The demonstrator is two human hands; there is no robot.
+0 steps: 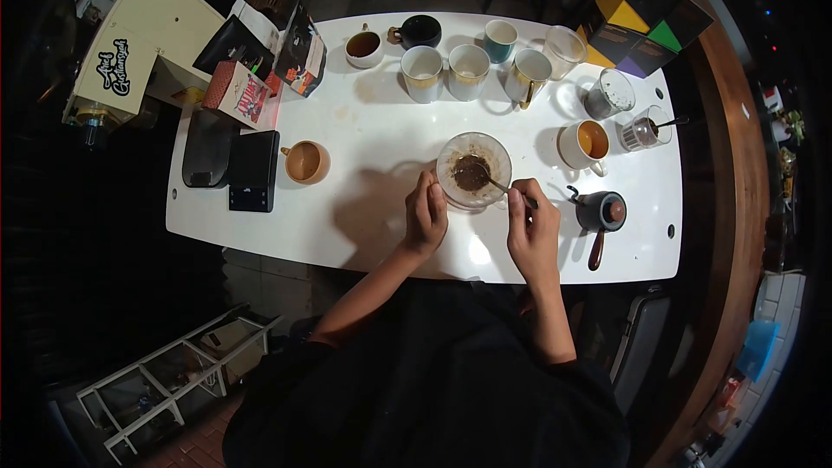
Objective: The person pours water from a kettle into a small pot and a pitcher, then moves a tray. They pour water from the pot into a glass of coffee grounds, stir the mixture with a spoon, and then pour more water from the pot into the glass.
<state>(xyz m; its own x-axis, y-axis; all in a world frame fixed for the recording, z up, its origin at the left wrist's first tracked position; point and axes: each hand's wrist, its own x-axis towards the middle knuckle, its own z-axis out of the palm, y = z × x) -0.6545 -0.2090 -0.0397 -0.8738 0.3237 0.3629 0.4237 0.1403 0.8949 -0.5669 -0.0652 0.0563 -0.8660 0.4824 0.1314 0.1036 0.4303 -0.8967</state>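
Note:
In the head view, a clear glass bowl [501,153] stands on the white table with wet-looking dark brown grounds [469,172] at its bottom and smears up its wall. My left hand [426,215] is closed against the bowl's near left side. A metal spoon [497,184] slants into the bowl, its tip in the grounds. Its handle is pinched by my right hand [532,227] at the bowl's right. Right of that hand sits a dark gooseneck kettle [600,211] with a wooden handle. A tan cup [307,162] is farther left.
Several cups, among them a white-and-gold mug [527,76] and a black cup [420,31], line the far side of the white table [373,234]. At right are an orange-lined cup [583,146] and a glass with a spoon [646,129]. A black scale [253,172] lies left.

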